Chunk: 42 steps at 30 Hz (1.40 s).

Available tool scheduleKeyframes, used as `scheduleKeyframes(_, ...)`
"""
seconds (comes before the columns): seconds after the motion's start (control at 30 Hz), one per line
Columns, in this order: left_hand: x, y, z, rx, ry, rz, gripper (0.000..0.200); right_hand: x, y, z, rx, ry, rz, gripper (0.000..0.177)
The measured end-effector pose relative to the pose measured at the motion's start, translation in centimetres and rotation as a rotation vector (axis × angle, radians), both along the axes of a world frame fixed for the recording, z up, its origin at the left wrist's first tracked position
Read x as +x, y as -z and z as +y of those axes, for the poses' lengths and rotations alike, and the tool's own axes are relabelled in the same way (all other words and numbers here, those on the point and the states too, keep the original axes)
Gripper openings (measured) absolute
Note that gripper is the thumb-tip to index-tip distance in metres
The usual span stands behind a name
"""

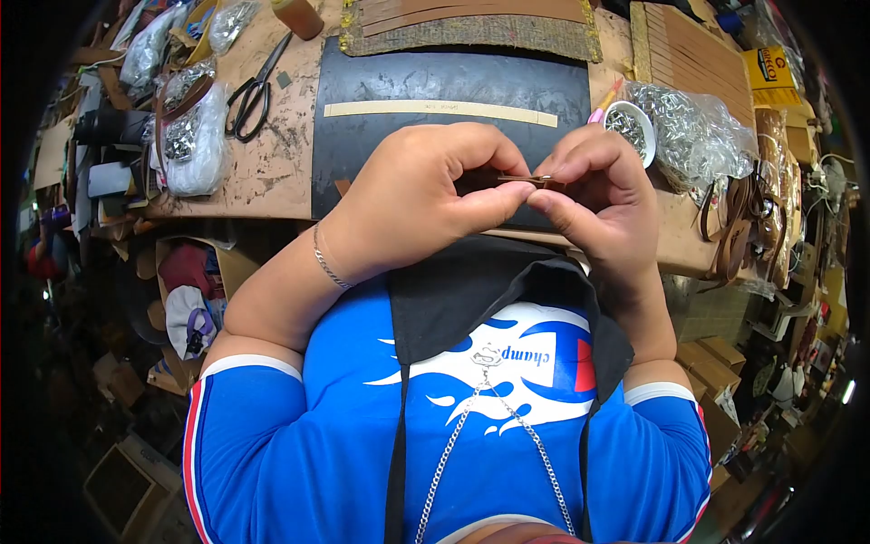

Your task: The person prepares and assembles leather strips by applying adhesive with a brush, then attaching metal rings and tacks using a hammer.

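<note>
Above the near edge of the workbench, my two hands meet with the fingertips almost touching. My left hand [435, 186] pinches a thin, small brown strip [518, 178], which looks like leather, between thumb and forefinger. My right hand [603, 186] is closed at the strip's other end, its thumb and fingertips around a tiny shiny metal piece [546, 179]. The exact kind of that piece is too small to tell. Behind the hands lies a black mat [381, 82] with a long pale template strip [444, 110] on it.
Black-handled scissors [258, 95] and a bag of metal parts [190, 136] lie at left. To the right stand a white cup of metal bits [632, 127] and a clear bag of hardware [693, 136]. Brown leather strips [467, 16] rest on a board at the back.
</note>
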<state>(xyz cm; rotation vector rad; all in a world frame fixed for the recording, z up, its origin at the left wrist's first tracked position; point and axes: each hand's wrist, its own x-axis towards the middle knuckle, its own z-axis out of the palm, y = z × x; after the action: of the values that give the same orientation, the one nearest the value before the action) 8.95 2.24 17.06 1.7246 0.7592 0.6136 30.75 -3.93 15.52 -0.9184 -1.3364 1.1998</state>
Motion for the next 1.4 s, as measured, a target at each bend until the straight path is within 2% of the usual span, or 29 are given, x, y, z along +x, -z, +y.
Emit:
scheduleKeyframes(0.03,-0.1,0.0,0.1,0.056,0.016,0.015,0.014,0.0,-0.3,0.0,-0.042,0.001,-0.004,0.027)
scheduleKeyframes(0.17,-0.4,-0.3,0.2,0.006,0.034,0.031,0.015,-0.2,-0.3,-0.2,-0.122,-0.010,0.033,0.027)
scheduleKeyframes(0.27,-0.9,-1.2,0.5,0.031,0.038,0.089,0.015,0.0,-0.2,-0.1,-0.079,0.010,-0.017,0.027)
scheduleKeyframes(0.33,-1.1,-1.8,0.6,-0.157,0.006,0.133,0.015,0.0,-0.2,-0.1,-0.082,0.014,-0.018,0.027)
scheduleKeyframes(0.4,-1.2,-1.6,0.7,-0.170,0.020,0.123,0.016,0.0,-0.1,0.0,-0.083,0.019,-0.018,0.027)
scheduleKeyframes(0.47,-1.1,-1.2,0.7,-0.182,0.035,0.111,0.017,-0.1,-0.3,0.0,-0.224,-0.001,0.036,0.028)
scheduleKeyframes(0.5,-0.9,-0.9,0.8,-0.309,0.046,0.089,0.019,-0.1,-0.4,0.2,-0.225,0.000,0.036,0.028)
scheduleKeyframes(0.53,-0.8,-0.6,1.0,-0.436,0.058,0.065,0.021,-0.1,-0.5,0.4,-0.353,-0.027,0.079,0.029)
scheduleKeyframes(0.57,-0.7,-0.1,1.1,-0.438,0.058,0.064,0.021,0.0,-0.5,0.7,-0.482,-0.055,0.122,0.029)
scheduleKeyframes(0.63,-0.7,0.8,1.4,-0.690,0.110,-0.029,0.026,0.2,0.3,1.1,-0.483,-0.084,0.170,0.027)
scheduleKeyframes(0.67,-0.8,0.6,1.6,-0.739,0.131,-0.037,0.028,0.2,0.4,1.2,-0.524,-0.086,0.159,0.025)
scheduleKeyframes(0.77,-1.0,2.0,1.6,-0.873,0.176,-0.092,0.028,0.1,0.8,1.2,-0.571,-0.099,0.162,0.022)
scheduleKeyframes(0.83,-1.0,2.7,1.6,-0.868,0.191,-0.071,0.028,0.2,1.3,1.4,-0.576,-0.107,0.177,0.019)
scheduleKeyframes(0.9,-1.1,3.4,1.9,-0.862,0.208,-0.049,0.028,0.6,2.8,1.7,-0.548,-0.104,0.076,0.014)
scheduleKeyframes(0.93,-1.2,3.8,2.4,-0.751,0.221,0.085,0.029,0.8,4.0,1.9,-0.548,-0.102,0.076,0.014)
scheduleKeyframes(1.0,-1.1,5.5,3.3,-0.472,0.195,0.318,0.030,1.2,7.0,2.2,-0.343,0.044,-0.249,0.009)
scheduleKeyframes(1.03,-1.0,6.5,3.5,-0.471,0.194,0.318,0.030,1.5,8.1,2.3,-0.343,0.043,-0.249,0.009)
scheduleKeyframes(1.1,-1.0,8.6,3.3,0.008,0.089,0.595,0.029,2.3,10.2,2.3,-0.125,0.134,-0.810,0.010)
scheduleKeyframes(1.13,-1.1,9.5,2.8,0.186,0.020,0.626,0.026,2.4,11.1,2.3,-0.108,0.139,-0.885,0.010)
scheduleKeyframes(1.23,-2.1,9.8,2.3,0.298,-0.048,0.711,0.027,2.9,13.5,1.6,-0.013,0.224,-1.011,0.008)
scheduleKeyframes(1.37,-3.3,9.8,3.0,0.239,-0.045,0.898,0.026,3.3,15.1,1.2,0.131,0.314,-0.974,0.009)
scheduleKeyframes(1.4,-3.6,10.6,2.7,0.476,-0.070,0.880,0.024,3.4,15.3,1.1,0.181,0.316,-0.966,0.009)
